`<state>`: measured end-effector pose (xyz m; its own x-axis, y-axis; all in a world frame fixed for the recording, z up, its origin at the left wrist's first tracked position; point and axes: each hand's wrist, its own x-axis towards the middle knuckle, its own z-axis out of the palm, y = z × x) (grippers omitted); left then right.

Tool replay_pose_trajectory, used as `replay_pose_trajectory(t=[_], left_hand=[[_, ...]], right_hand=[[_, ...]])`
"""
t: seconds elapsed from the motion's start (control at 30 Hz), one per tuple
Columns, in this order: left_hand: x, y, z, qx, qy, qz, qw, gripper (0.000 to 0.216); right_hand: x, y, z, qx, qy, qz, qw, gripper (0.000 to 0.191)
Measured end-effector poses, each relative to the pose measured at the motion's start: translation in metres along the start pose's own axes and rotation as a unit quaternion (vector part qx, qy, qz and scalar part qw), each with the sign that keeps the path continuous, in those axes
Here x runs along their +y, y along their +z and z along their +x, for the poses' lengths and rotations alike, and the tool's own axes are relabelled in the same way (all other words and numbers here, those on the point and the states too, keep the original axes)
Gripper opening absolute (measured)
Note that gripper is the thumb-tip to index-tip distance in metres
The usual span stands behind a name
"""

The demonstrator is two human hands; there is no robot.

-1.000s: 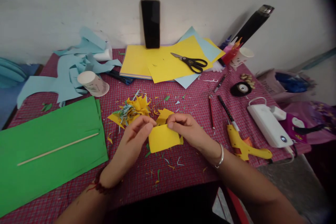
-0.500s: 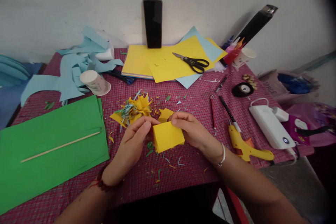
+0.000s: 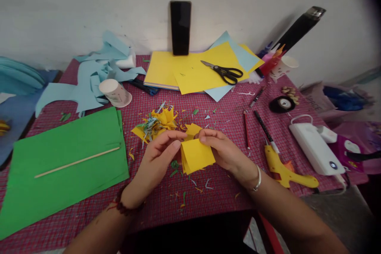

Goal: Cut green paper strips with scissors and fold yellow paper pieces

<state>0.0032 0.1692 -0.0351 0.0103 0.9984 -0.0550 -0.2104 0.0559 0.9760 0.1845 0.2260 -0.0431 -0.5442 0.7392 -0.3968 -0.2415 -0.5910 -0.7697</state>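
Observation:
A folded yellow paper piece [image 3: 196, 156] is held just above the red checked tablecloth [image 3: 208, 198] at the centre. My left hand [image 3: 159, 154] pinches its top left edge with thumb and fingers closed. My right hand [image 3: 222, 149], a bangle on its wrist, pinches the top right edge. Just behind the hands lie a fringed yellow paper flower [image 3: 157, 122] and a small yellow scrap [image 3: 192, 129].
A green sheet [image 3: 59, 166] with a thin wooden stick [image 3: 77, 162] lies at left. Behind are light blue offcuts [image 3: 86, 83], a tipped paper cup [image 3: 114, 92], yellow sheets [image 3: 193, 72] with scissors [image 3: 224, 72], and a phone [image 3: 180, 27] against the wall. A yellow glue gun [image 3: 287, 170], pens and a white power bank [image 3: 315, 149] sit at right.
The yellow piece has been folded narrower and turned between my fingers. The view has shifted slightly, so everything sits a little further right.

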Motion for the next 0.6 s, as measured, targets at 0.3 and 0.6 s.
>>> replay_pose_trajectory(t=[0.3,0.6], left_hand=[[0.013,0.005,0.001,-0.001,0.020,0.074,0.997,0.017],[0.009,0.006,-0.004,-0.058,0.051,0.131,0.988,0.041]], right_hand=[[0.001,0.000,-0.001,0.042,0.023,-0.017,0.999,0.022],[-0.003,0.004,0.000,0.034,0.022,-0.005,0.999,0.024]])
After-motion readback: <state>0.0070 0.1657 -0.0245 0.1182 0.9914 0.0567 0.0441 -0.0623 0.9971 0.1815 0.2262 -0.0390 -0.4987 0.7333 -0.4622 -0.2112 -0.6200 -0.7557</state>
